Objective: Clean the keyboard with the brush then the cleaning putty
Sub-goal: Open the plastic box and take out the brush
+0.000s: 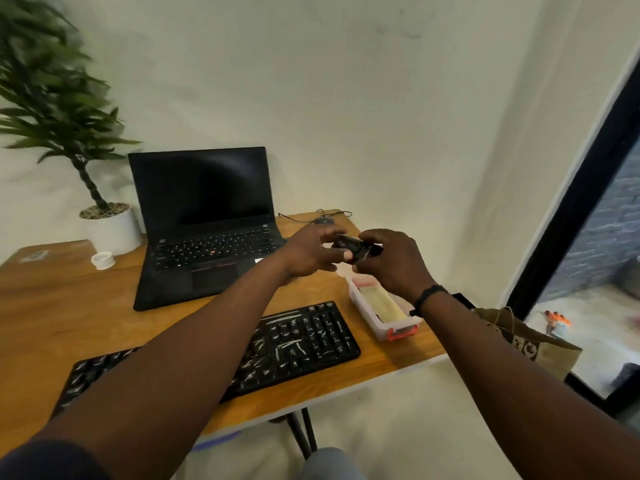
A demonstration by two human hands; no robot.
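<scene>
A black keyboard (298, 341) with pale streaks on its keys lies along the wooden table's (69, 306) front edge, partly hidden by my left forearm. Above the table, beyond the keyboard, my left hand (308, 254) and my right hand (391, 261) both grip a small black object (355, 249), probably the brush. Its shape is blurred and mostly covered by my fingers. No putty can be made out.
An open black laptop (207, 223) stands behind the keyboard. A clear plastic box (384, 311) with red clips sits at the right. A mouse (323, 220), a small white tub (103, 260), a potted plant (110, 230) and a paper bag (530, 341) are around.
</scene>
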